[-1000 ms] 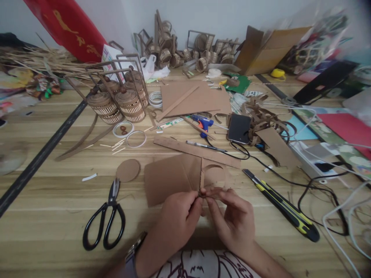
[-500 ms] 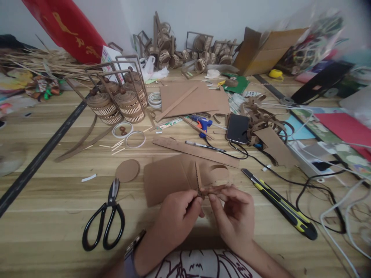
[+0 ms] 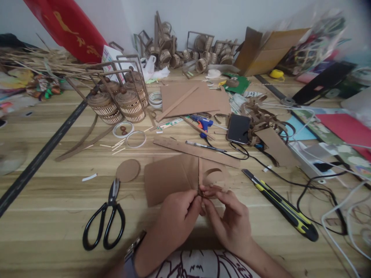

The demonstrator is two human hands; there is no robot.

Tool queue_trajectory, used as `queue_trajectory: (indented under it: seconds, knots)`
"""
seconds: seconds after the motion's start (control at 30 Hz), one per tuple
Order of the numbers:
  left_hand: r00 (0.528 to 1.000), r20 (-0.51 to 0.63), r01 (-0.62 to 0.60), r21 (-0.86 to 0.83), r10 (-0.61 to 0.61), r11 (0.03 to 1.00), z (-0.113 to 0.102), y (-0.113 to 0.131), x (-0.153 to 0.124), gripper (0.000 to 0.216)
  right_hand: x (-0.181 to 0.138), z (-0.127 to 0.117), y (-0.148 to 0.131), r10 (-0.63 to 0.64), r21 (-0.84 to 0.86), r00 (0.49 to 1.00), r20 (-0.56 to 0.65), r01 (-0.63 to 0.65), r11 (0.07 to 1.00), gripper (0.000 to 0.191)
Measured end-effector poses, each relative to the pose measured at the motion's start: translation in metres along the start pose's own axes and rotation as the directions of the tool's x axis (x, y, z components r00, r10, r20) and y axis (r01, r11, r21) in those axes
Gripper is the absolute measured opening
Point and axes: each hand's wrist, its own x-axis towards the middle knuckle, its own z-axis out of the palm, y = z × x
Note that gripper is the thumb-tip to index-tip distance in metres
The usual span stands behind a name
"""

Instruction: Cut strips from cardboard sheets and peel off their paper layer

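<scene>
A narrow cardboard strip (image 3: pixel 200 172) stands up from between my fingertips, over a larger cardboard sheet (image 3: pixel 165 177) on the table. My left hand (image 3: pixel 179 212) is closed, thumb and forefinger pinching the strip's lower end. Close against it, my right hand (image 3: pixel 228 216) pinches the same spot with thumb and fingertips; the exact contact is partly hidden. Behind the right fingers a curled piece of cardboard (image 3: pixel 213 171) shows. To the left lie black-handled scissors (image 3: pixel 111 208) and a cardboard disc (image 3: pixel 128 170). A yellow-and-black utility knife (image 3: pixel 281 204) lies to the right.
Beyond the hands are a long cardboard strip (image 3: pixel 194 151), a pen (image 3: pixel 204 146), a blue glue gun (image 3: pixel 204 124) and a phone (image 3: pixel 238 128). Lidded slatted baskets (image 3: pixel 130 106) stand back left. Black and white cables (image 3: pixel 275 173) run along the right.
My right hand has moved slightly left, its fingers drawing closer to the left fingertips. The strip between them has turned more upright.
</scene>
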Motion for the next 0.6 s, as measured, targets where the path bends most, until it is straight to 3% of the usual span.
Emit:
queue_trajectory:
  seconds: [0.27,0.6]
  knots:
    - [0.990,-0.032,-0.138,0.041,0.140,0.990,0.0004,-0.0012,-0.0003,0.032,-0.0037,-0.0020,0.0003,0.028,0.071,0.999,-0.045,-0.024,0.997,0.035]
    - [0.987,-0.025,-0.155,0.045,0.156,0.987,-0.0031,-0.0018,-0.0010,0.032,0.0035,0.0033,-0.0057,0.099,0.213,0.984,-0.150,-0.066,0.975,0.032]
